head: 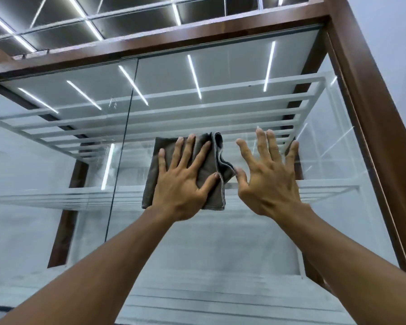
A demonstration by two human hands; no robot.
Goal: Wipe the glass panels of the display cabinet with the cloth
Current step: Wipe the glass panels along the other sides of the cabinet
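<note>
The left hand (185, 181) lies flat, fingers spread, pressing a folded grey cloth (192, 170) against the right glass panel (220, 242) of the display cabinet (370, 109). The right hand (267, 177) is open just right of the cloth, fingers splayed, its thumb near the cloth's bunched edge; whether its palm touches the glass is unclear. White slatted shelves (197, 109) show behind the panel.

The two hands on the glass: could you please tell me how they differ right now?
The left hand presses the folded grey cloth flat against the cabinet's glass panel; the right hand is bare, beside the cloth's edge. The left fingers lie on fabric, the right ones spread over bare glass. Both are open, palms forward, raised.
</note>
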